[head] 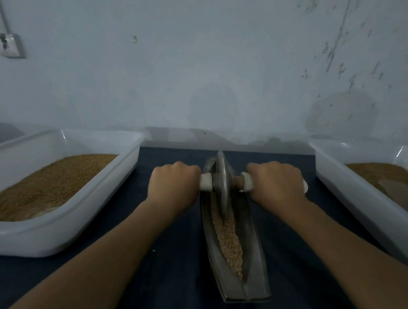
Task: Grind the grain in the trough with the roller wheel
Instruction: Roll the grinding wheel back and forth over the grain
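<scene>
A white plastic tub sits left of the trough, filled with brown grains. A second white tub, right of the trough, holds a finer-looking brown heap. Both tubs stand apart from the trough on a dark cloth. Beyond the trough's far end rises a pale, scuffed wall, with a socket far to the left.

The trough is a narrow, boat-shaped piece of dull grey metal. A strip of coarse, pale grain lies along its groove. The wheel, a thin metal disc, stands on edge in the trough's far half and hides part of that end. The left hand is fisted round the white handle left of the wheel. The right hand grips the handle on the other side. Both fists cover most of each handle.
</scene>
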